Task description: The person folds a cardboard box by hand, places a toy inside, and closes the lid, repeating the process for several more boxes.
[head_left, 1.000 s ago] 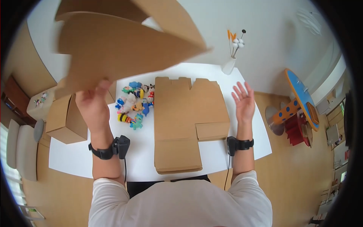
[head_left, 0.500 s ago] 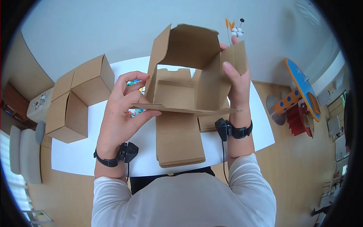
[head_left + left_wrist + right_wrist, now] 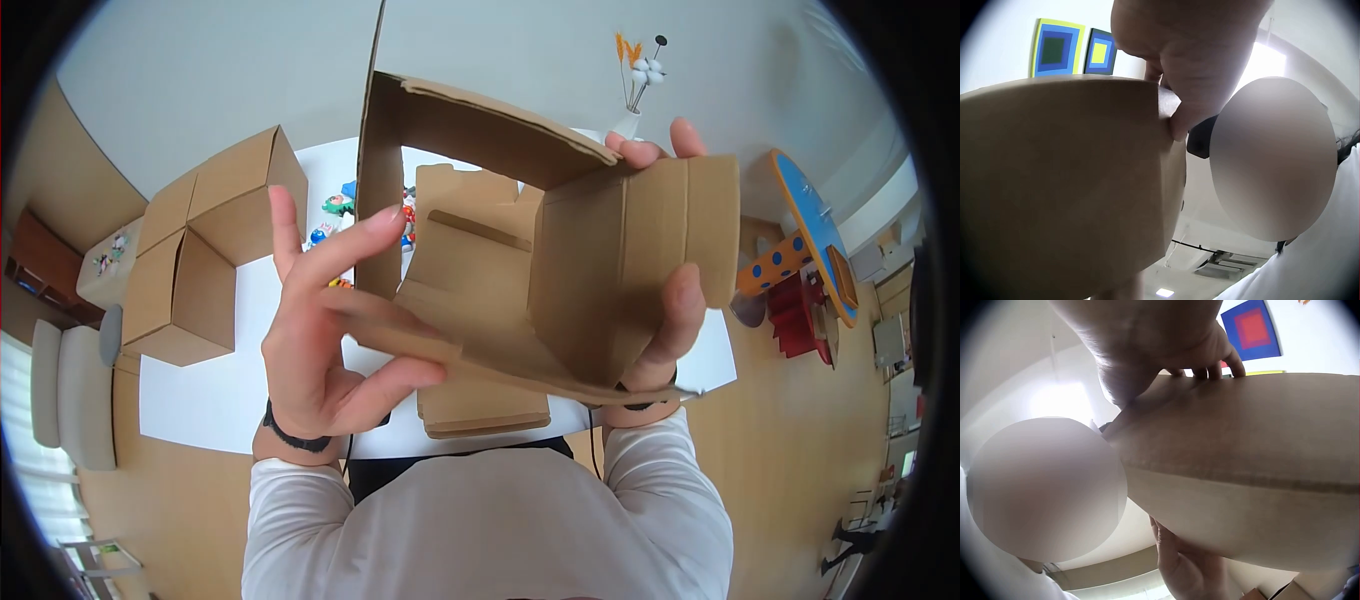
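Standing along the left edge of the white table (image 3: 195, 400), folded boxes (image 3: 150, 300) of plain brown cardboard touch one another. The left hand (image 3: 315, 350) has its fingers spread, with the thumb touching a blurred flap of the open carton (image 3: 585, 265). Small colourful toys (image 3: 341, 203) show behind that hand and through the carton. Held up over the middle of the table, the carton is tilted and matt brown, with both ends open, straight creases, paler cut edges and flaps angled outward; its inner walls look darker in shade. Beneath it, flattened cardboard (image 3: 485, 405) reaches near the table's near edge. The right hand (image 3: 665, 330) grips the carton's right side, thumb over a creased flap and fingertips over the far edge. Beyond, a white vase (image 3: 627, 124) of dried stems stands near the far right corner.
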{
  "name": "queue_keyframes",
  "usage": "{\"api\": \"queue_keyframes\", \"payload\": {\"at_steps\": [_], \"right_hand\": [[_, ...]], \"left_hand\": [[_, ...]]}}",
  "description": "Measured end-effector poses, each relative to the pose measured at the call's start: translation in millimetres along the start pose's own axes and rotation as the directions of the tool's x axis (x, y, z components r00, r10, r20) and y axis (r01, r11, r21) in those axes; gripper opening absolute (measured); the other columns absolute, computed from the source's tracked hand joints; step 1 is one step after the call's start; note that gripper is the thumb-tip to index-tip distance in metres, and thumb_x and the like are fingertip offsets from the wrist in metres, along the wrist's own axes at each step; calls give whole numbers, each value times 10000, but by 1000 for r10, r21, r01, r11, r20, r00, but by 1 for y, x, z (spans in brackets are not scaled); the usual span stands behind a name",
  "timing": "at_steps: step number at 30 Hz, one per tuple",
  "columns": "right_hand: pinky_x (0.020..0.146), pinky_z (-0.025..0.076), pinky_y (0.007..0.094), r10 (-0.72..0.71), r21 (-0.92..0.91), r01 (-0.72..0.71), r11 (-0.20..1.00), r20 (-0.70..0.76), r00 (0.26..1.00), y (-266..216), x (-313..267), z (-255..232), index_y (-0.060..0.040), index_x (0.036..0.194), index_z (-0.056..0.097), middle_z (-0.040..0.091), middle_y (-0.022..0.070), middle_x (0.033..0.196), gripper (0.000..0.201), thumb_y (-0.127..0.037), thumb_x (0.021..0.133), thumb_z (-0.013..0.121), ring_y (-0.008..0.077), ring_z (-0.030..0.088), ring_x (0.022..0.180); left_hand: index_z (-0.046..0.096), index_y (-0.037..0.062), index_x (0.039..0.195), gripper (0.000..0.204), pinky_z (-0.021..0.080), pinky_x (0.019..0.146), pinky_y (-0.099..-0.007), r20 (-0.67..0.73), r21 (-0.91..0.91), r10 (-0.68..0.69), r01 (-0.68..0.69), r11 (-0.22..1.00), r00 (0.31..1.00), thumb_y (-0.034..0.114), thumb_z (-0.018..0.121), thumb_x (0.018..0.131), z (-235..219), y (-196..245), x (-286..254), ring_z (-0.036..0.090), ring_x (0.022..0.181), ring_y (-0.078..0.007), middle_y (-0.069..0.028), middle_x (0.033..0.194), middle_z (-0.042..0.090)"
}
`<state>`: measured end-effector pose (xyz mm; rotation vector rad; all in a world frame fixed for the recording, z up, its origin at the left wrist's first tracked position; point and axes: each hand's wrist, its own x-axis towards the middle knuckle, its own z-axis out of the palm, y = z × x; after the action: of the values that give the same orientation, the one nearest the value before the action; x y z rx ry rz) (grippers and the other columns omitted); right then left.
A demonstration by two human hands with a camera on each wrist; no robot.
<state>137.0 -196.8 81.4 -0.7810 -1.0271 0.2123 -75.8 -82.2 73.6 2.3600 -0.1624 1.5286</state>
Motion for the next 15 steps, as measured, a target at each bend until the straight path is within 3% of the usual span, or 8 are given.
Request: {"api": "queue_keyframes", "payload": {"at_steps": [1,2,4,7,10,13,15], "right_hand": [[1007,426,348,18,-33,-18,999,12,1000,1,3,-4,52,1457,349,569,129,1277,1011,-540,745,755,216,540,1156],[1008,423,346,35,-65,-33,997,23,999,3,5,-7,51,1456,351,571,128,1274,1007,-540,748,754,213,540,1153],[1008,418,342,119,-40,-118,992,24,993,8,9,-7,50,1455,355,574,126,1268,988,-539,763,741,207,538,1153],[990,431,335,165,15,-165,986,29,986,10,10,-5,62,1446,359,581,126,1253,953,-552,804,703,199,550,1135],[965,454,331,150,13,-151,988,55,987,10,8,-5,72,1435,363,588,130,1239,952,-590,826,673,199,564,1116],[949,470,329,165,-52,-161,986,95,982,19,11,-9,79,1425,368,597,132,1225,947,-618,847,646,198,572,1107],[954,470,329,206,-40,-203,978,99,973,26,12,-8,80,1420,372,603,132,1218,938,-627,860,629,197,571,1112]], "left_hand": [[272,90,1494,852,-2,1163,-642,54,62,-16,13,998,998,279,772,831,-5,2,0,572,1230,-340,-108,1071,711],[371,50,1438,783,-24,1157,-640,-22,21,-87,88,996,996,237,793,805,1,2,-1,606,1188,-308,-103,1124,704],[493,25,1352,668,-49,1148,-637,-42,-24,-217,216,976,975,177,806,781,1,2,-5,654,1119,-260,-125,1234,670],[486,22,1347,653,-44,1150,-627,-74,-11,-206,205,979,976,154,794,787,-2,0,-7,663,1097,-246,-146,1245,663],[537,55,1321,596,-36,1148,-632,-116,65,-244,252,965,963,140,786,786,-4,8,-2,672,1044,-223,-104,1183,689],[630,90,1218,455,-23,1145,-638,-59,337,-344,343,877,937,148,776,791,-6,5,4,677,969,-197,-51,1075,698],[689,128,1149,339,18,1124,-683,-66,488,-361,345,802,930,211,752,826,0,4,8,635,1033,-211,-14,1012,675]]}}
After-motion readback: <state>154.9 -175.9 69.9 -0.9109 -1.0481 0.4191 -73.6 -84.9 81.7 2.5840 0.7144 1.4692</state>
